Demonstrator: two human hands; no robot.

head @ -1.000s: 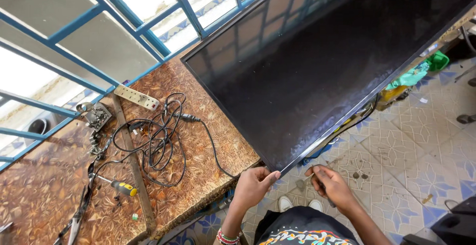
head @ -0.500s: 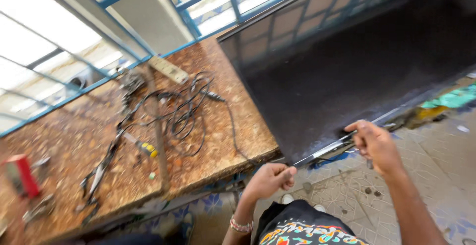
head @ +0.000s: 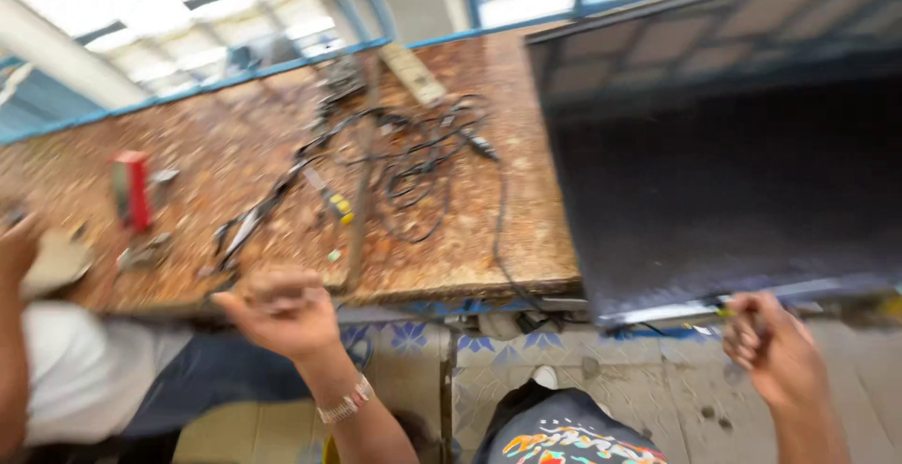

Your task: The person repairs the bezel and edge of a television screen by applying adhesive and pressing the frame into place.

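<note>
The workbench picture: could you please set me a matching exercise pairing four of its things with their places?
Things:
1. red block
2. tangled black cables
3. large dark screen panel
4. right hand

Places:
A. middle of the bench top
B. at the panel's lower edge
C. left part of the bench
D. overhanging the bench's right end

Pairs: 1-C, 2-A, 3-D, 4-B

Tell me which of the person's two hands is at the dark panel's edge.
The right hand, gripping at the panel edge; the left hand hangs by the table.
</note>
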